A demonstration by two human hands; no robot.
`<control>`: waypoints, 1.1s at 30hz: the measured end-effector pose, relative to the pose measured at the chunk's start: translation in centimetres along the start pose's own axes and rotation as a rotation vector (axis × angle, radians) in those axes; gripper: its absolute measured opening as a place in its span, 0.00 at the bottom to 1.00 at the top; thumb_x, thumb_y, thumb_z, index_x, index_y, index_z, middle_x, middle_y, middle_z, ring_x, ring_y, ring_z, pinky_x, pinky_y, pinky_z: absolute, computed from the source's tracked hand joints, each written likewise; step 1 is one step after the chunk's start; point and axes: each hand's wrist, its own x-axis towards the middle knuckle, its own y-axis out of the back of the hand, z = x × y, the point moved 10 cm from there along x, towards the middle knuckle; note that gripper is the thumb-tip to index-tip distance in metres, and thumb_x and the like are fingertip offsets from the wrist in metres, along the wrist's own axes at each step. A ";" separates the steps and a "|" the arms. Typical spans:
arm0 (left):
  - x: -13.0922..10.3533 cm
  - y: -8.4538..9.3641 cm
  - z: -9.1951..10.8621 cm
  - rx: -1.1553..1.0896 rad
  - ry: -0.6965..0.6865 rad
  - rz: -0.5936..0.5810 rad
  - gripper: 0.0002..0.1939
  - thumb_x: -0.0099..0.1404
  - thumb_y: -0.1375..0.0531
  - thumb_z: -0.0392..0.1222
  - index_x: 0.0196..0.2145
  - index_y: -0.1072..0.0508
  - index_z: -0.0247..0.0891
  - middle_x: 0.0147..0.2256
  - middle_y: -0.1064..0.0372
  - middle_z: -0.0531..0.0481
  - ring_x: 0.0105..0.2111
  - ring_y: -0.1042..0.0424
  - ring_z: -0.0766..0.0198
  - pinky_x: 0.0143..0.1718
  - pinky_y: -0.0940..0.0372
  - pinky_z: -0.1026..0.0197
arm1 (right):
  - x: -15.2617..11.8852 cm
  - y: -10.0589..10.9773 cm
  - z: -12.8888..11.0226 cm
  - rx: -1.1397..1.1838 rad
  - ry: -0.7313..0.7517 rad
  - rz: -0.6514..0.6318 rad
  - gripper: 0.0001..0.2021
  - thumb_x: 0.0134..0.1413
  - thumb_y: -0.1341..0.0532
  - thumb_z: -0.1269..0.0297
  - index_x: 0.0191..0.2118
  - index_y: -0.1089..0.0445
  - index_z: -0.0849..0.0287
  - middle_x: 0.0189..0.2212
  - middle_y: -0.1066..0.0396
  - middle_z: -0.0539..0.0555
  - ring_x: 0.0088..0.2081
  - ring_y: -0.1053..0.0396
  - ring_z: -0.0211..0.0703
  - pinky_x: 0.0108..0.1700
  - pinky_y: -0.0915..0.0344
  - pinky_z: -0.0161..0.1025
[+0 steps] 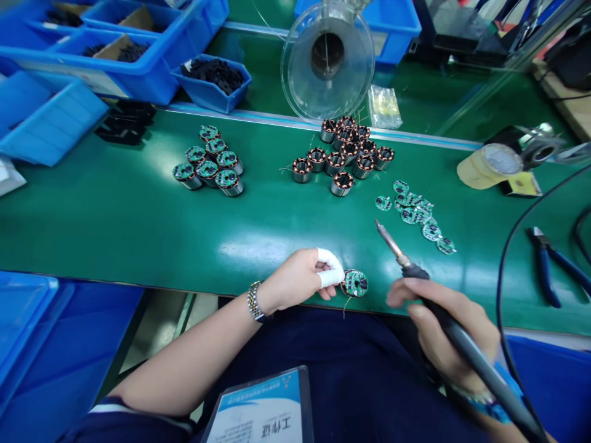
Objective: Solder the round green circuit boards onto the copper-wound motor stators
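Observation:
My left hand (pixel 309 277), with white covers on thumb and finger, grips the side of a motor stator topped by a round green circuit board (pixel 356 283) at the front edge of the bench. A thin wire hangs from that stator. In my right hand (pixel 450 326) is a soldering iron (pixel 418 271), its tip pointing up and left, apart from the board. Loose round circuit boards (pixel 418 209) lie beyond the iron. Bare copper-wound stators (pixel 349 151) stand grouped at the back middle. Several stators with boards on top (pixel 207 167) stand to the left.
A clear fume-extraction funnel (pixel 327 61) hangs at the back. Blue bins of black parts (pixel 212 77) line the back left. On the right are a yellowish round container (pixel 489 166), blue-handled cutters (pixel 554 264) and the iron's black cable (pixel 503 277). A badge (pixel 263 409) hangs over my lap.

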 end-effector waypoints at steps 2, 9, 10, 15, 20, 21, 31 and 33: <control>0.0 0.0 0.1 0.000 -0.004 0.000 0.02 0.56 0.44 0.32 0.26 0.32 0.33 0.20 0.33 0.52 0.19 0.33 0.71 0.24 0.35 0.67 | -0.1 -1.6 0.7 -0.088 -0.016 -0.056 0.19 0.48 0.39 0.74 0.48 0.38 0.56 0.38 0.28 0.54 0.40 0.30 0.44 0.43 0.33 0.42; -0.2 0.2 -0.2 -0.007 -0.001 0.003 0.03 0.56 0.43 0.34 0.26 0.32 0.33 0.20 0.33 0.53 0.19 0.33 0.71 0.25 0.35 0.67 | -0.3 -4.7 2.2 -0.101 -0.012 -0.128 0.22 0.49 0.39 0.73 0.50 0.42 0.55 0.46 0.32 0.56 0.49 0.36 0.44 0.50 0.36 0.43; -0.3 0.3 -0.3 -0.008 0.000 0.001 0.03 0.56 0.43 0.35 0.26 0.32 0.33 0.20 0.33 0.53 0.19 0.33 0.71 0.25 0.35 0.66 | -0.2 -4.9 2.4 -0.085 -0.014 -0.140 0.21 0.49 0.40 0.73 0.50 0.42 0.55 0.46 0.32 0.56 0.49 0.36 0.44 0.50 0.37 0.43; -0.9 2.0 -0.3 0.020 -0.007 0.097 0.04 0.55 0.41 0.38 0.28 0.30 0.33 0.20 0.32 0.53 0.20 0.33 0.71 0.24 0.36 0.67 | 0.7 -5.7 3.3 0.001 -0.031 -0.244 0.18 0.53 0.43 0.72 0.50 0.43 0.55 0.46 0.33 0.55 0.48 0.35 0.42 0.50 0.36 0.41; -0.6 2.4 0.6 -0.006 -0.057 0.136 0.05 0.53 0.40 0.37 0.29 0.28 0.33 0.20 0.33 0.54 0.21 0.34 0.72 0.26 0.36 0.68 | 1.0 -6.1 3.7 0.037 -0.041 -0.252 0.18 0.53 0.43 0.71 0.50 0.43 0.55 0.47 0.34 0.55 0.49 0.36 0.41 0.51 0.37 0.41; -0.4 2.1 0.9 -0.004 -0.073 0.118 0.04 0.53 0.40 0.37 0.28 0.27 0.33 0.21 0.33 0.54 0.21 0.34 0.72 0.26 0.36 0.68 | 1.0 -6.1 3.7 0.041 -0.038 -0.251 0.18 0.53 0.43 0.71 0.50 0.43 0.56 0.47 0.34 0.56 0.49 0.36 0.41 0.51 0.38 0.40; 0.3 0.3 2.7 0.218 -0.214 -0.129 0.00 0.52 0.39 0.33 0.25 0.28 0.34 0.26 0.31 0.53 0.26 0.32 0.70 0.30 0.35 0.66 | 1.1 -6.2 3.8 0.078 -0.034 -0.262 0.18 0.53 0.43 0.71 0.51 0.42 0.57 0.46 0.33 0.57 0.48 0.35 0.42 0.50 0.37 0.42; 0.0 0.4 2.9 0.304 -0.229 -0.122 0.01 0.52 0.40 0.33 0.26 0.28 0.34 0.26 0.29 0.52 0.28 0.31 0.68 0.33 0.35 0.65 | 1.2 -6.2 3.7 0.079 -0.030 -0.267 0.18 0.53 0.44 0.71 0.51 0.42 0.57 0.45 0.33 0.57 0.47 0.34 0.42 0.49 0.36 0.42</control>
